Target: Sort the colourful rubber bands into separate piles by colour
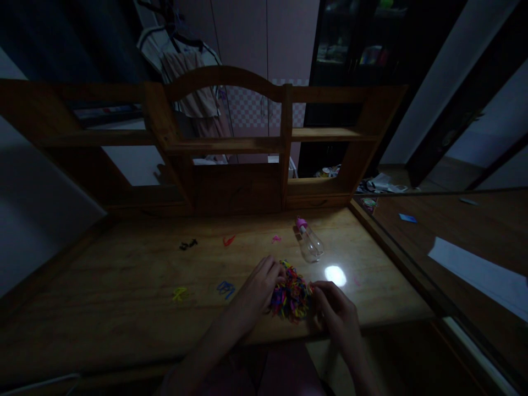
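A heaped pile of multicoloured rubber bands (292,294) lies near the front edge of the wooden desk. Against the pile's left side is my left hand (262,283), its fingers curled together onto the bands. My right hand (338,311) is at the right edge, thumb and forefinger pinched on bands there. Small sorted groups lie around: black bands (188,244), red bands (229,240), pink bands (276,238), yellow bands (179,294) and blue bands (226,289). Behind the pile a clear bulb-shaped bottle (312,245) with a pink cap rests on its side.
A wooden shelf unit (231,146) rises along the desk's back edge. To the right, a lower brown surface (412,236) holds a white paper strip (480,272) and a blue card (407,218). Clothes (192,82) hang behind the shelf. The room is dim.
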`<action>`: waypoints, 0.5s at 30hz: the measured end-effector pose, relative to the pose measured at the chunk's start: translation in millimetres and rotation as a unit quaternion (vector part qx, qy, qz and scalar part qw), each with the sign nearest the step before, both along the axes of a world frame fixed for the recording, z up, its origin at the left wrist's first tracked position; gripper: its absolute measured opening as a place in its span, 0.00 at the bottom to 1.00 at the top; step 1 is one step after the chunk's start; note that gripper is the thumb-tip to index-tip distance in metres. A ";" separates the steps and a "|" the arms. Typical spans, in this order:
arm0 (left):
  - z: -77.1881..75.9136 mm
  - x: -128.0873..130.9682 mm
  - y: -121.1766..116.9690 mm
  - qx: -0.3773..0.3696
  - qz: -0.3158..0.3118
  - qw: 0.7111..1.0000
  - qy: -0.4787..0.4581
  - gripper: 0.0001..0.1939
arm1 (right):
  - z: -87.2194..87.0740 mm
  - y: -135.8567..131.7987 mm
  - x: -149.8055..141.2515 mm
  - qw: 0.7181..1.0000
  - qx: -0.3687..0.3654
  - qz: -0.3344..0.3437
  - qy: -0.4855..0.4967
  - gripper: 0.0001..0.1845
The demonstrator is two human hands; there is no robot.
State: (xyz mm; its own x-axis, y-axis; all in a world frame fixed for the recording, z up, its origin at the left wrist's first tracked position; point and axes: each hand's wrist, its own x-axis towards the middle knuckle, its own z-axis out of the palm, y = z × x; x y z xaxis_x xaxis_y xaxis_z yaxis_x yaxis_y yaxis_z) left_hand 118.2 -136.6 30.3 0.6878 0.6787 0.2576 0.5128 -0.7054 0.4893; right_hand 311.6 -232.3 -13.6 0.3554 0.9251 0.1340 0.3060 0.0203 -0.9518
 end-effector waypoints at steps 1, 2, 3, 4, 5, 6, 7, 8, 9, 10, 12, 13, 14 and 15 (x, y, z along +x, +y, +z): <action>0.4 0.8 -0.9 -0.001 -0.006 1.000 0.007 0.07 | -1.4 0.0 0.4 1.000 -0.004 0.001 0.000 0.18; 0.3 1.6 -2.0 -0.001 -0.016 1.000 0.015 0.06 | -2.6 0.0 0.8 1.000 -0.004 0.002 0.001 0.18; -0.3 2.6 -3.1 0.001 -0.029 0.999 0.022 0.05 | -3.7 0.0 1.0 1.000 -0.001 0.004 0.002 0.17; -1.5 3.7 -4.2 0.002 -0.043 0.999 0.029 0.05 | -4.5 -0.1 1.3 1.000 0.003 0.007 0.003 0.17; -3.3 4.7 -5.1 0.006 -0.054 0.998 0.036 0.04 | -5.0 -0.2 1.4 1.000 0.007 0.010 0.005 0.16; -5.6 5.8 -5.8 0.011 -0.060 0.997 0.044 0.04 | -5.3 -0.3 1.6 1.000 0.010 0.012 0.006 0.16; -8.2 6.7 -6.3 0.017 -0.063 0.997 0.052 0.03 | -5.3 -0.3 1.8 1.000 0.012 0.012 0.006 0.16; -10.9 7.6 -6.5 0.023 -0.059 0.996 0.060 0.03 | -5.1 -0.4 1.9 1.000 0.012 0.010 0.005 0.15; -13.5 8.2 -6.4 0.028 -0.053 0.996 0.066 0.04 | -4.5 -0.4 2.0 1.000 0.010 0.008 0.003 0.15; -16.1 8.7 -6.2 0.034 -0.048 0.996 0.072 0.04 | -3.6 -0.5 2.0 1.000 0.007 0.007 0.002 0.16; -20.2 9.1 -5.4 0.043 -0.044 0.995 0.082 0.05 | -1.6 -0.5 1.6 1.000 0.001 0.008 0.003 0.16; -21.8 9.0 -5.1 0.046 -0.045 0.994 0.085 0.05 | -0.7 -0.5 1.3 1.000 -0.001 0.008 0.004 0.17; -22.8 8.7 -4.8 0.049 -0.046 0.994 0.086 0.05 | 0.0 -0.5 1.0 1.000 -0.004 0.009 0.007 0.18; -23.3 8.3 -4.7 0.049 -0.046 0.994 0.085 0.05 | 0.3 -0.5 0.6 1.000 -0.006 0.008 0.010 0.18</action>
State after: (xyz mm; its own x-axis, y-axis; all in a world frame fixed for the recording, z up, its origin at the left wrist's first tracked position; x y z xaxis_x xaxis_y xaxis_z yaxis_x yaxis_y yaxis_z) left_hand 126.6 -141.3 7.0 0.7857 0.5875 0.1938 0.5130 -0.7938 0.3266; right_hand 312.2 -232.8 -13.3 0.3422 0.9324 0.1164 0.2870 0.0142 -0.9578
